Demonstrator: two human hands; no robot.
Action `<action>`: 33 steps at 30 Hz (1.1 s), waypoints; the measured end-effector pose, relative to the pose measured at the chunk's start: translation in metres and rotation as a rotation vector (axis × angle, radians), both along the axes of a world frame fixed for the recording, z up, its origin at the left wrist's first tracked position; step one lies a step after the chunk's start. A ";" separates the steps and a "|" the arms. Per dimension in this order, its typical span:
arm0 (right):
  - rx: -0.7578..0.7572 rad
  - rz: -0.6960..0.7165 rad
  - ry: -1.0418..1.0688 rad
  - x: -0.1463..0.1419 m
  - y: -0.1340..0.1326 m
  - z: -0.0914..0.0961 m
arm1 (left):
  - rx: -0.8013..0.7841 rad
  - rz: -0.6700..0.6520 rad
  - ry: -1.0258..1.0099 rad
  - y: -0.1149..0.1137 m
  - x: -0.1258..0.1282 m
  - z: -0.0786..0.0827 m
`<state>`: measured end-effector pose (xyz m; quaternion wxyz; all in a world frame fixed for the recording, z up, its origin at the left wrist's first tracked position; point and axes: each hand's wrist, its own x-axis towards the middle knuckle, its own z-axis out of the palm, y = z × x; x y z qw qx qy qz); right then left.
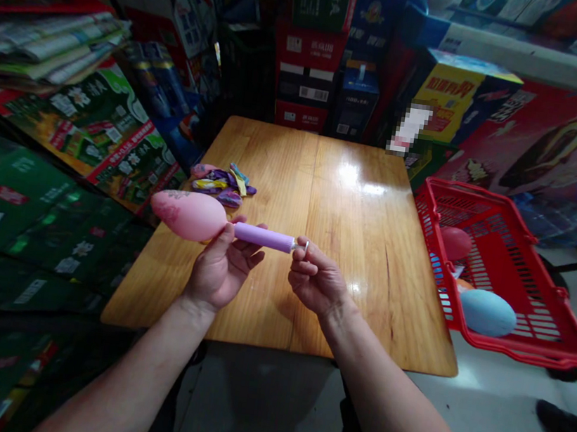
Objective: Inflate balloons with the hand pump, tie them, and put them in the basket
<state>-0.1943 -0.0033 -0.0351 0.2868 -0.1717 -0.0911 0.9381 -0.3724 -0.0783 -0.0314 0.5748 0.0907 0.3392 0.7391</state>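
Observation:
A pink balloon, partly inflated and printed with a pattern, is fitted on the nozzle end of a purple hand pump. My left hand pinches the balloon's neck at the nozzle between thumb and fingers, its other fingers under the pump barrel. Closed around the small pull handle at the pump's right end is my right hand; the handle sits close to the barrel. Behind the balloon, a small pile of flat, uninflated balloons in several colours lies on the wooden table.
A red plastic basket beside the table's right edge holds a blue balloon and a red balloon. Green cartons are stacked at the left. More boxes stand behind the table. A foot shows at the lower right.

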 end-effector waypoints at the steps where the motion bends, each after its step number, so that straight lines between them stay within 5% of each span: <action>1: 0.000 -0.001 0.001 -0.002 -0.001 -0.001 | -0.009 0.011 -0.012 0.001 0.002 -0.001; 10: 0.067 -0.051 -0.004 0.016 0.015 0.014 | 0.032 0.143 0.061 0.003 -0.030 0.008; 19: 0.022 0.001 -0.016 -0.003 -0.003 0.002 | 0.006 -0.002 0.011 -0.003 0.001 0.003; 30: 0.111 -0.050 -0.017 0.016 0.010 0.016 | 0.043 0.159 0.058 0.002 -0.031 0.011; 33: 0.074 -0.031 -0.018 0.013 0.007 0.013 | 0.044 0.088 0.056 0.000 -0.020 0.009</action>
